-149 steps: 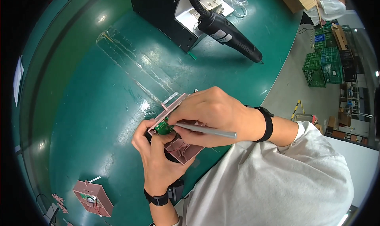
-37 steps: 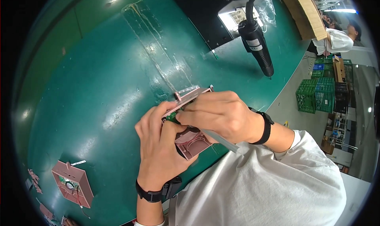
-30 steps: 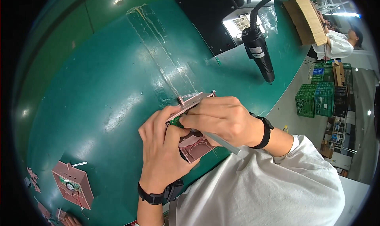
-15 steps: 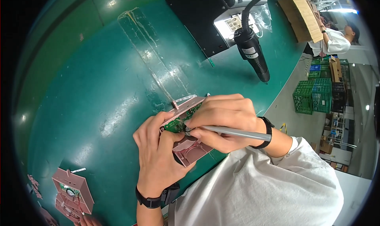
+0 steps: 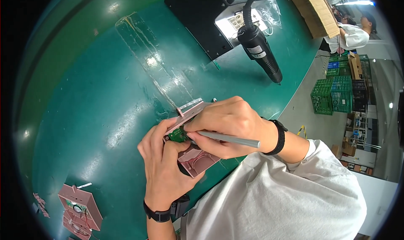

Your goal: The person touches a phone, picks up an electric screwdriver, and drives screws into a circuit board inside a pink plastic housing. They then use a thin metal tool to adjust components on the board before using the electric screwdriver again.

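My left hand [image 5: 163, 164] grips a pink plastic casing [image 5: 194, 160] above the green table [image 5: 84, 97], thumb pressing near a small green circuit board [image 5: 180, 134] set in it. My right hand [image 5: 229, 124] covers the casing's upper part and holds a slim grey metal tool [image 5: 229, 139] like a pen, its tip at the circuit board. The tool's handle points right toward my wrist, which wears a black band [image 5: 279, 137]. Much of the casing is hidden under both hands.
A black machine [image 5: 198, 17] stands at the table's far edge with a black handheld nozzle on a hose [image 5: 261, 51] hanging beside it. More pink casings [image 5: 80, 206] lie at the lower left. A person sits far right near green crates [image 5: 332, 95] and cardboard boxes [image 5: 315, 6].
The view has swung a little over the last seconds. My right hand shifted its hold, so the grey tool again sticks out to the right. The casing stays in both hands.
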`<state>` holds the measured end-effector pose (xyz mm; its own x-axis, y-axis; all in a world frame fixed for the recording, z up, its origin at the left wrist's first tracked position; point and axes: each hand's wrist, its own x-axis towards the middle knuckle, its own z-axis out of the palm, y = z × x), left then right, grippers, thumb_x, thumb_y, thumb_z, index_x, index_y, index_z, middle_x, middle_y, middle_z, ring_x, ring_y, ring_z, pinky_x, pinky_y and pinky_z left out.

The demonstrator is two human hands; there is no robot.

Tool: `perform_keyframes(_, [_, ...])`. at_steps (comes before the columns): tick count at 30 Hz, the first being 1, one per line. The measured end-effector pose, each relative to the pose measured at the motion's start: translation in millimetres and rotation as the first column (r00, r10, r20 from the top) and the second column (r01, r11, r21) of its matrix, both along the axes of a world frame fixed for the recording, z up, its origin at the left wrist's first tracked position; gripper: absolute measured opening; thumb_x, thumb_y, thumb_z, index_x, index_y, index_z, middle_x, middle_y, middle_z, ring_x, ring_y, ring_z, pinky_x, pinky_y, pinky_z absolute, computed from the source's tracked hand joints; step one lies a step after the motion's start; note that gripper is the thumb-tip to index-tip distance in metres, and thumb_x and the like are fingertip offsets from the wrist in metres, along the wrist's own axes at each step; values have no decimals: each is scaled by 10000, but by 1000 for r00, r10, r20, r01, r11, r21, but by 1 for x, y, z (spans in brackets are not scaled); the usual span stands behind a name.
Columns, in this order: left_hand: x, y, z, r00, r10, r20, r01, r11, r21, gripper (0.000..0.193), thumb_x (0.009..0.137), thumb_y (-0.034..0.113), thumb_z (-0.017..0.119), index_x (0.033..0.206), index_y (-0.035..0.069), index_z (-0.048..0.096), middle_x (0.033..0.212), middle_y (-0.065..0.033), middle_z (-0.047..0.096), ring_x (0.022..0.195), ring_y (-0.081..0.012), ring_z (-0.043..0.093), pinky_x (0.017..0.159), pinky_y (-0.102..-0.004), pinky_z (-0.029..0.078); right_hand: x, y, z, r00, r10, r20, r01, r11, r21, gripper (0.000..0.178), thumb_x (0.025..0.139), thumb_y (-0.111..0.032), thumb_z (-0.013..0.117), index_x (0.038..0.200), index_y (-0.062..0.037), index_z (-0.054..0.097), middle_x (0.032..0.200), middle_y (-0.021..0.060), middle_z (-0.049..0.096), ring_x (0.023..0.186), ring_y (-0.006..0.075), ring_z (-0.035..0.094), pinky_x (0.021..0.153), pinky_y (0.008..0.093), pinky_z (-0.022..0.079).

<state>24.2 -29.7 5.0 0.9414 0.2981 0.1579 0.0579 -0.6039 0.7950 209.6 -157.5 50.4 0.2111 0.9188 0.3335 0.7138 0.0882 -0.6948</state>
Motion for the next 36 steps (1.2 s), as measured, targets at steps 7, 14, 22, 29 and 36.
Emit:
perform_keyframes(7, [0,-1,1,1000,9,-1,-9,1000,-2,623,614,231,1017,1060,96,603,1593,-178,492,1403,-398,480,1157,-550,350,-3,2,-3,999,-9,-46,8,999,-32,160,838,41,801,994,6,791,872,133,776,711,307,744,606,377,578])
perform_keyframes(14, [0,-1,-1,1000,16,2,-16,1000,-7,612,626,255,1024,1045,99,607,1605,-184,485,1415,-399,475,1156,-546,348,-10,4,-16,1000,-3,25,1,999,41,154,844,53,811,995,29,793,907,136,784,740,322,752,631,377,591])
perform_keyframes(22, [-1,0,1,1000,13,-8,-13,1000,-5,615,632,246,1013,1059,104,594,1588,-172,495,1412,-386,477,1157,-541,339,-4,-1,0,997,-34,-66,41,993,107,153,839,49,816,990,51,789,894,158,788,725,305,754,657,352,601])
perform_keyframes(29, [-3,2,0,1000,-3,-3,3,1000,-4,632,592,196,988,1101,99,626,1517,-139,519,1387,-393,492,1117,-528,366,9,-4,5,984,-114,-134,138,972,188,171,840,41,793,1007,77,783,860,174,787,694,278,740,645,349,586])
perform_keyframes(36, [-1,2,4,1000,-25,-6,25,1000,19,649,611,211,1002,1087,90,579,1492,-190,500,1364,-402,481,1141,-542,358,9,5,-5,995,-97,-20,100,980,172,202,912,23,761,1111,38,789,972,135,802,850,287,727,781,392,582])
